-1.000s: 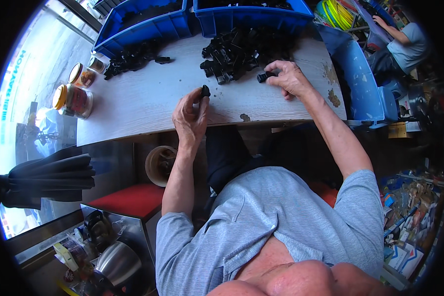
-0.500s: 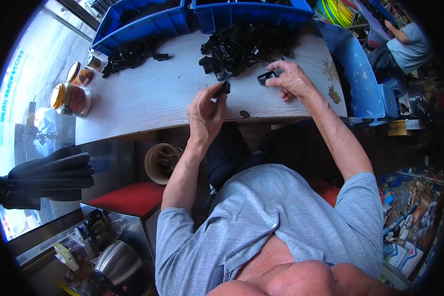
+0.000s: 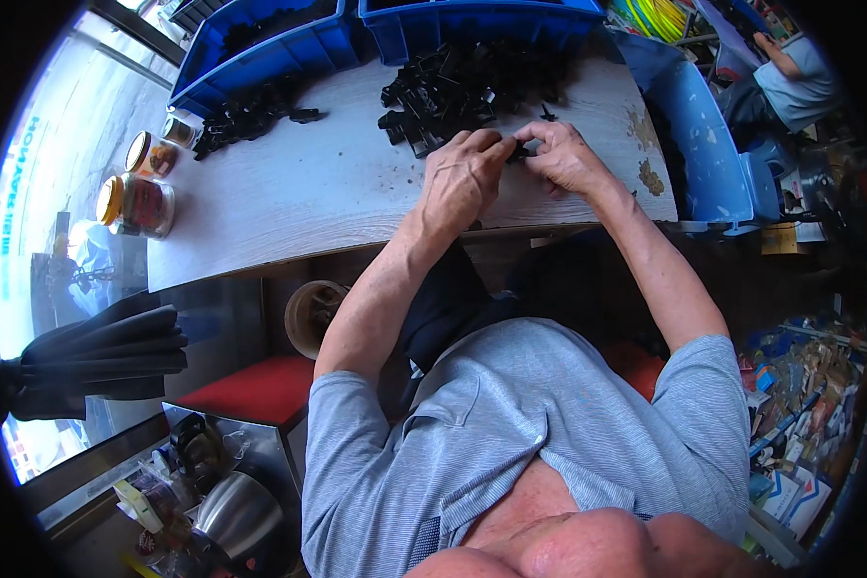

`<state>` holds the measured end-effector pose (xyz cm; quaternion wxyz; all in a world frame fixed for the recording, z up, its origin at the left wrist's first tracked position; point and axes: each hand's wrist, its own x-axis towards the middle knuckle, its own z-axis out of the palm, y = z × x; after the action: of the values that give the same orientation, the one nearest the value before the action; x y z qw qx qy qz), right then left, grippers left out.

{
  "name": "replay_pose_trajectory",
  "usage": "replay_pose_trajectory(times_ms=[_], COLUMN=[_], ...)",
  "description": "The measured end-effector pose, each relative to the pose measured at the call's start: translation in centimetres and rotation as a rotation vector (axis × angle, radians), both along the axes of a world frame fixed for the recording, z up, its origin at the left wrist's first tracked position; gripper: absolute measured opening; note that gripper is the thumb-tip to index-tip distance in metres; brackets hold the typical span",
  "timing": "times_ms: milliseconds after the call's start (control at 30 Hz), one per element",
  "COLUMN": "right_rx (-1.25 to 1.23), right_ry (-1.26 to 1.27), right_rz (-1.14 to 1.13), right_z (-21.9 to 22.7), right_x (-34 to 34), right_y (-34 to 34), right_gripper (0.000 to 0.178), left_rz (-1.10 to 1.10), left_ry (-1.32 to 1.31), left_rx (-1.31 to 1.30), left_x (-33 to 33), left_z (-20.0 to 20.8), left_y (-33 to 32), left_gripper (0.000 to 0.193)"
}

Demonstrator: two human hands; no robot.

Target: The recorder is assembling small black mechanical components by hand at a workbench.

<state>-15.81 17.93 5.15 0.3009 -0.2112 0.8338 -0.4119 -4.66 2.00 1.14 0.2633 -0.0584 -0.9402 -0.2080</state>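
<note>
Left hand [image 3: 464, 178] and right hand [image 3: 568, 164] held close together above the surface [image 3: 328, 188], forearms converging.
One small black part [image 3: 518, 151] is gripped between the hands by the right fingers; left fingers curled, hold cannot be told. Two heaps of black pieces [image 3: 458, 94] counted; two blue bins [image 3: 284, 65] set behind, dark contents seen in the left.

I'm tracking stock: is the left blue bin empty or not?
Not empty: the left blue bin has black parts visible inside. How full it is, I cannot tell.
</note>
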Motion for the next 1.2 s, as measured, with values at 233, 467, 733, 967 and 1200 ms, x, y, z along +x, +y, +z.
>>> replay_pose_trajectory(times_ms=[233,467,733,967,1200], right_rx=[-0.045,-0.05,-0.107,-0.312,-0.319], right_ry=[-0.006,-0.023,-0.088,-0.081,-0.029], right_rz=[0.042,0.056,-0.048,-0.559,-0.624], right_z=[-0.3,0.0,0.0,-0.1,-0.3], right_x=[-0.1,0.3,-0.3,-6.1,-6.9], right_y=[0.1,0.0,1.8,8.0,8.2], right_gripper=[0.033,0.026,0.035,0.048,0.029], left_rz=[-0.108,-0.003,0.307,0.904,0.691], left_ry=[-0.023,-0.021,0.431,-0.188,-0.086], left_rx=[-0.08,-0.164,0.039,-0.142,-0.213], left_x=[-0.4,1.6,2.1,3.4,3.5], left_z=[-0.1,-0.8,0.3,0.0,-1.6], left_y=[0.0,1.2,-5.6,-17.3,-16.9], left_gripper=[0.041,0.05,0.028,0.036,0.022])
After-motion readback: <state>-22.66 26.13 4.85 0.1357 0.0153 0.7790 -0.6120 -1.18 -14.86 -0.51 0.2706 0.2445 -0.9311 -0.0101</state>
